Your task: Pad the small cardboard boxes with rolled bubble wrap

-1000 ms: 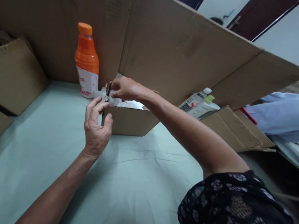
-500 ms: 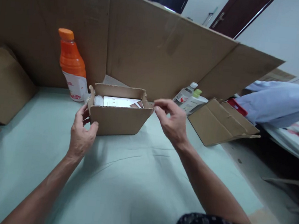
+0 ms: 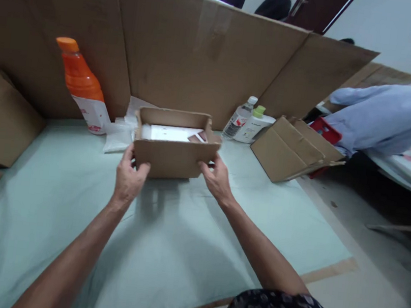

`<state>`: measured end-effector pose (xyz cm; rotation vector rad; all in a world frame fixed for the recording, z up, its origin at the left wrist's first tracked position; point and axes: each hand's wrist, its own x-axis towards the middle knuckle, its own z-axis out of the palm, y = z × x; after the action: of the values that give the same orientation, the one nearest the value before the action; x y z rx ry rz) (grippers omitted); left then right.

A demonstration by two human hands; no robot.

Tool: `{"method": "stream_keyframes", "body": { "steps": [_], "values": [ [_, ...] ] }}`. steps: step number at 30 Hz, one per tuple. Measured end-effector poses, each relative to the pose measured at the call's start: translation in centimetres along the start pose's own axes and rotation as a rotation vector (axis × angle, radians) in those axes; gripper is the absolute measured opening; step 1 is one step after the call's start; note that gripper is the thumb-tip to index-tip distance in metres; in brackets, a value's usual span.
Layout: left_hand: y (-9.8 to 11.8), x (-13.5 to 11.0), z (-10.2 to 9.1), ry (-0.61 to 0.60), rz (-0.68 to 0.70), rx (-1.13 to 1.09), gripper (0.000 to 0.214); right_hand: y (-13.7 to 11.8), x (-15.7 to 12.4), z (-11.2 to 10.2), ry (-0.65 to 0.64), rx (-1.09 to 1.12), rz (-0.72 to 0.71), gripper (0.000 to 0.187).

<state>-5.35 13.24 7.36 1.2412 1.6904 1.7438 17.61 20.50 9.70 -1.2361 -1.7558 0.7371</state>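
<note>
A small open cardboard box (image 3: 175,160) is held between my two hands, a little above the pale green cloth. My left hand (image 3: 130,177) grips its left end, with the thumb on the front face. On the right end, my right hand (image 3: 219,178) pinches the lower corner. Inside the box lies a white carton (image 3: 170,133) with a brown pattern at its right, and something whitish is beside it at the left. Clear plastic packaging (image 3: 116,136) lies on the cloth just behind the box's left end.
An orange bottle (image 3: 83,83) stands at the back left. A clear water bottle (image 3: 238,119) and a white bottle with a green cap (image 3: 256,127) are behind right, beside another cardboard box (image 3: 283,153). A tall cardboard wall (image 3: 201,59) closes the back. A person in light blue (image 3: 384,112) is at right.
My right hand has come down from the upper right corner and taken hold of the box's right end. The box appears raised off the cloth, and the plastic packaging behind it shows more.
</note>
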Motion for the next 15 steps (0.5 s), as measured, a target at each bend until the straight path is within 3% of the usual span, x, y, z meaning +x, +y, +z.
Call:
{"method": "stream_keyframes", "body": {
  "steps": [3,5,7,11,13,15],
  "values": [
    [1.4,-4.6,0.9,-0.166,-0.109,-0.075,0.053,1.1,-6.3,-4.0,0.106,-0.075,0.009,0.034],
    [1.4,-7.2,-0.3,-0.204,-0.177,-0.089,0.054,1.7,-10.2,-5.3,0.103,-0.121,-0.031,0.030],
    [1.2,-8.7,-2.1,-0.193,-0.217,-0.087,0.055,2.3,-12.7,-5.9,0.059,-0.124,-0.097,0.038],
    [1.0,-8.9,-4.7,-0.149,-0.270,-0.063,0.057,3.7,-11.8,-6.3,-0.108,-0.001,-0.126,0.097],
    [1.1,-8.7,-5.0,-0.131,-0.288,-0.049,0.055,4.2,-10.0,-6.1,-0.228,0.095,-0.117,0.126],
    [1.0,-8.8,-5.0,-0.098,-0.291,0.012,0.052,4.6,-8.3,-5.8,-0.334,0.171,-0.128,0.142]
  ]
}}
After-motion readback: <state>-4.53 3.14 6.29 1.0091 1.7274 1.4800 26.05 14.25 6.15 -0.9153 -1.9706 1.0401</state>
